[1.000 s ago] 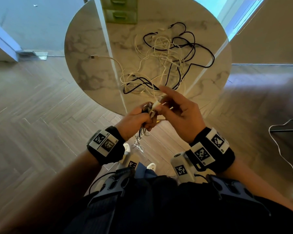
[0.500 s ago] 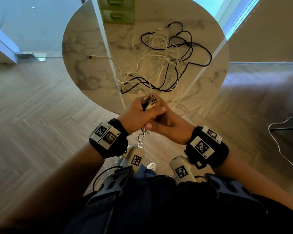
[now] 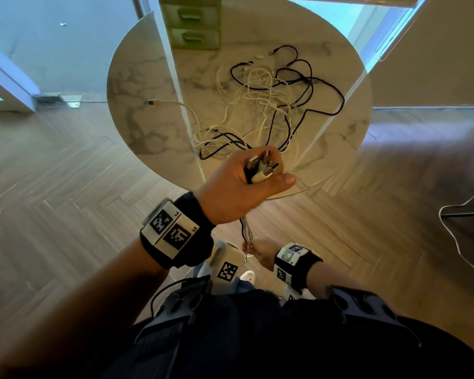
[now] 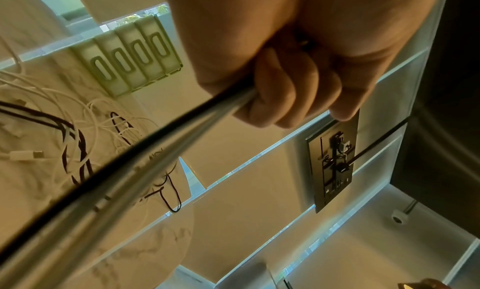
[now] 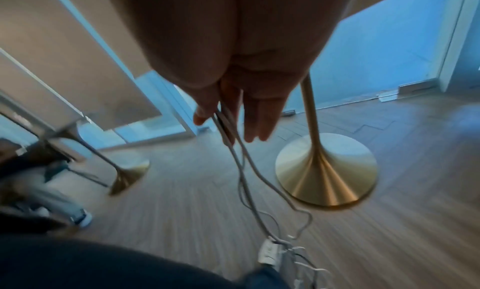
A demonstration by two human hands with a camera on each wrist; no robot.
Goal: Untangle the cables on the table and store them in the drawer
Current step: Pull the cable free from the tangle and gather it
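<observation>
A bundle of cables (image 3: 260,168) sits gripped in the left hand (image 3: 238,184), raised over the near edge of the round marble table (image 3: 137,86); fingers are curled tight round it, several plug ends stick out the top by the thumb, at least four, exact count unclear. The strands hang down from that fist to the right hand (image 3: 259,253), low near the waist, which pinches them between thumb and fingers (image 5: 207,110), other fingers fairly straight; the loose tails trail on below toward the floor. The right wrist view is blurred. On the table the main tangle (image 3: 268,105) remains: white and black cables looped together, count cannot be told, one white plug end lies out to the left. The green drawer unit (image 3: 189,26) stands at the far side of the table, four drawers in the left wrist view, all appear closed. Progress judged: early to middle, some cables gathered and being straightened, nothing visibly stored, most of the tangle left. One more white cable (image 3: 460,242) lies on the wooden floor to the right.
</observation>
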